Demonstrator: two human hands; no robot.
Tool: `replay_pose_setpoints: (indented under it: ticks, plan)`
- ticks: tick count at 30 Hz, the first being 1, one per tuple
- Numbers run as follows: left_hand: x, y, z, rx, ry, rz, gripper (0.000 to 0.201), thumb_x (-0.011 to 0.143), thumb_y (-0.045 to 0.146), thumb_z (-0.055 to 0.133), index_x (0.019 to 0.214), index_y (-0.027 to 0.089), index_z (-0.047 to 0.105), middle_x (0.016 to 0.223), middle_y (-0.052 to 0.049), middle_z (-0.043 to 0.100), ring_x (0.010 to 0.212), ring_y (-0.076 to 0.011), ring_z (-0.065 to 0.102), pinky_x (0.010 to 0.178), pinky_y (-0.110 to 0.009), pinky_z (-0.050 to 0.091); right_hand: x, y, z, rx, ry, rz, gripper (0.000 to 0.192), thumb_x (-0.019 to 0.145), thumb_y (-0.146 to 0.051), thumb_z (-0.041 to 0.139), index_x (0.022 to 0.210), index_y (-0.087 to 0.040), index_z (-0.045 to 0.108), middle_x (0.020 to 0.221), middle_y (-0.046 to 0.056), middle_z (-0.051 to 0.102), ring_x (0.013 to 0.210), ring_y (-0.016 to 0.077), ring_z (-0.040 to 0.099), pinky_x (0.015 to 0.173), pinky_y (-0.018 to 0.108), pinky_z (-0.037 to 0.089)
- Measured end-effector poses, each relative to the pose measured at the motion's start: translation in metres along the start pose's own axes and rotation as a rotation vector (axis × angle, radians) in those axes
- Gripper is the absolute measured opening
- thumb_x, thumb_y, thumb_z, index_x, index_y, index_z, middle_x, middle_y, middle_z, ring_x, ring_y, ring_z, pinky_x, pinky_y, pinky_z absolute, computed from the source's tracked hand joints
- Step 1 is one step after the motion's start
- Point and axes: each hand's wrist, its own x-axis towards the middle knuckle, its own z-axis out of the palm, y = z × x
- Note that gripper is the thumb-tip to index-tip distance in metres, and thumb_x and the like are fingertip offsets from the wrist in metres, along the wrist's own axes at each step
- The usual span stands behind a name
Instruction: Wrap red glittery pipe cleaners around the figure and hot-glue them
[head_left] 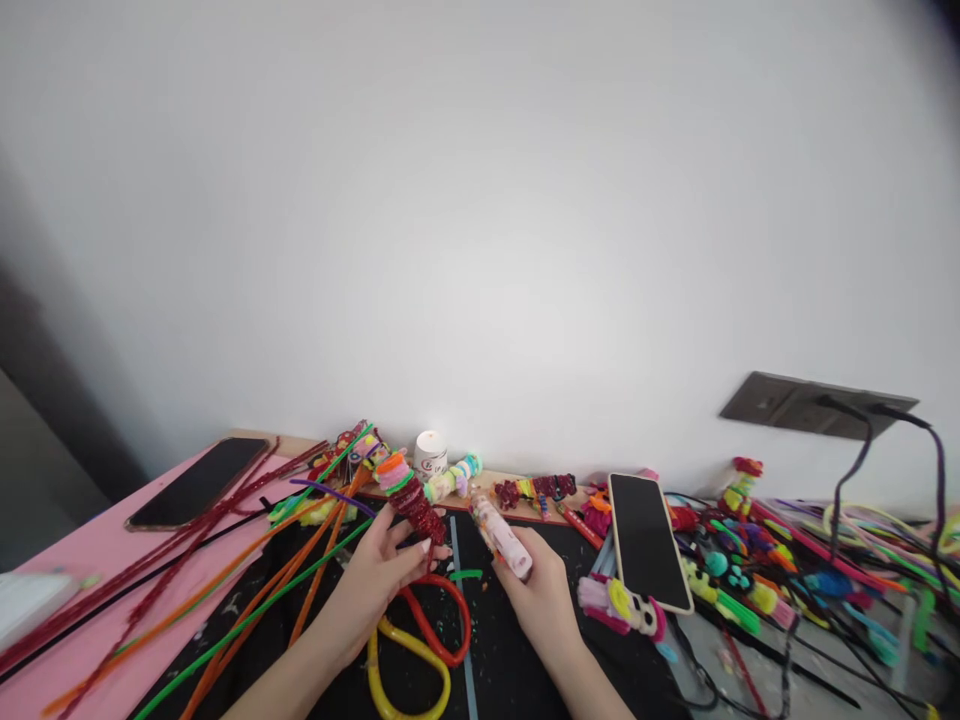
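My left hand (382, 560) is closed around a pipe-cleaner figure (416, 505), with a dark red tinsel body and orange, pink and green bands near its upper end. My right hand (536, 590) grips a pale pink, patterned stick-shaped tool (501, 538), its tip pointing up and left toward the figure; its exact kind is unclear. Between and below my hands lie a red loop handle (466, 640) and a yellow loop handle (409, 705), like those of scissors. A short green pipe-cleaner piece (466, 574) rests beside the red loop.
Long orange, green and red pipe cleaners (247, 600) spread leftward over pink board (180, 490), near a dark phone (199, 483). A paper cup (430, 455) stands by the wall. Rightward are a white-edged phone (649, 540), a pipe-cleaner doll (622, 605), tangled pipe cleaners and a cabled socket (817, 402).
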Motion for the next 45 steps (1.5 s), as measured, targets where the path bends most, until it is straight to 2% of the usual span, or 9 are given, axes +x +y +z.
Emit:
replay_pose_setpoints:
  ticks: [7, 11, 15, 19, 25, 30, 35, 41, 45]
  plan:
    - [0.001, 0.0, 0.0, -0.015, 0.004, -0.01, 0.067, 0.073, 0.023, 0.069, 0.131, 0.028, 0.034, 0.123, -0.01, 0.058, 0.093, -0.0233, 0.067, 0.078, -0.031, 0.052, -0.001, -0.003, -0.001, -0.011, 0.019, -0.004, 0.021, 0.074, -0.014, 0.056, 0.093, -0.017, 0.065, 0.082, 0.003, 0.066, 0.076, 0.0193, 0.061, 0.069, 0.025, 0.046]
    - [0.001, 0.001, 0.002, -0.016, 0.006, -0.018, 0.069, 0.072, 0.023, 0.07, 0.13, 0.026, 0.034, 0.124, -0.011, 0.057, 0.094, -0.0234, 0.067, 0.076, -0.03, 0.052, -0.001, 0.001, -0.001, 0.081, 0.031, 0.029, 0.018, 0.074, -0.015, 0.055, 0.088, -0.016, 0.066, 0.079, 0.004, 0.067, 0.071, 0.0192, 0.061, 0.065, 0.025, 0.047]
    - [0.0, 0.003, 0.006, -0.019, 0.043, -0.016, 0.071, 0.069, 0.024, 0.072, 0.129, 0.025, 0.034, 0.123, -0.012, 0.058, 0.093, -0.0238, 0.067, 0.075, -0.03, 0.053, -0.001, 0.001, -0.001, 0.273, -0.033, 0.099, 0.022, 0.074, -0.016, 0.057, 0.093, -0.012, 0.067, 0.084, 0.007, 0.07, 0.073, 0.0204, 0.063, 0.065, 0.026, 0.049]
    - [-0.001, 0.003, 0.005, -0.019, 0.034, -0.018, 0.067, 0.071, 0.024, 0.071, 0.128, 0.026, 0.036, 0.121, -0.011, 0.059, 0.095, -0.0238, 0.067, 0.078, -0.03, 0.052, -0.002, -0.005, -0.002, 0.348, -0.125, 0.151, 0.023, 0.072, -0.017, 0.06, 0.092, -0.011, 0.07, 0.082, 0.007, 0.072, 0.074, 0.0217, 0.064, 0.064, 0.027, 0.05]
    - [0.001, 0.0, -0.001, -0.014, 0.026, -0.005, 0.067, 0.075, 0.025, 0.068, 0.132, 0.028, 0.033, 0.117, -0.009, 0.062, 0.095, -0.0225, 0.067, 0.08, -0.03, 0.052, -0.001, -0.01, -0.003, 0.358, -0.136, 0.207, 0.022, 0.067, -0.012, 0.057, 0.084, -0.01, 0.071, 0.078, 0.006, 0.072, 0.069, 0.0208, 0.063, 0.064, 0.028, 0.05]
    - [0.002, 0.001, -0.001, 0.003, 0.028, -0.012, 0.067, 0.075, 0.026, 0.068, 0.132, 0.027, 0.033, 0.12, -0.01, 0.061, 0.095, -0.0218, 0.067, 0.082, -0.031, 0.052, -0.002, -0.01, -0.002, 0.409, -0.183, 0.196, 0.03, 0.069, -0.014, 0.056, 0.095, -0.011, 0.071, 0.09, 0.008, 0.073, 0.079, 0.0231, 0.065, 0.071, 0.03, 0.051]
    - [0.001, 0.001, 0.0, 0.03, 0.02, -0.007, 0.067, 0.077, 0.027, 0.067, 0.134, 0.026, 0.031, 0.123, -0.012, 0.06, 0.094, -0.022, 0.067, 0.082, -0.032, 0.053, -0.003, -0.01, -0.002, 0.396, -0.168, 0.194, 0.027, 0.069, -0.017, 0.06, 0.093, -0.012, 0.071, 0.088, 0.007, 0.073, 0.08, 0.0239, 0.066, 0.073, 0.031, 0.052]
    - [0.001, 0.001, 0.0, 0.038, 0.023, -0.005, 0.07, 0.075, 0.028, 0.068, 0.134, 0.025, 0.032, 0.12, -0.012, 0.063, 0.092, -0.0225, 0.068, 0.078, -0.032, 0.054, -0.005, -0.01, -0.001, 0.343, -0.143, 0.179, 0.021, 0.071, -0.022, 0.06, 0.086, -0.013, 0.072, 0.078, 0.006, 0.072, 0.071, 0.0216, 0.064, 0.064, 0.027, 0.051]
    - [0.001, 0.001, 0.001, 0.036, 0.027, -0.001, 0.068, 0.075, 0.028, 0.068, 0.133, 0.024, 0.033, 0.119, -0.012, 0.063, 0.092, -0.0224, 0.068, 0.078, -0.032, 0.054, -0.006, -0.007, 0.0, 0.268, -0.12, 0.194, 0.016, 0.068, -0.023, 0.059, 0.073, -0.012, 0.071, 0.066, 0.004, 0.068, 0.063, 0.0194, 0.061, 0.057, 0.025, 0.049]
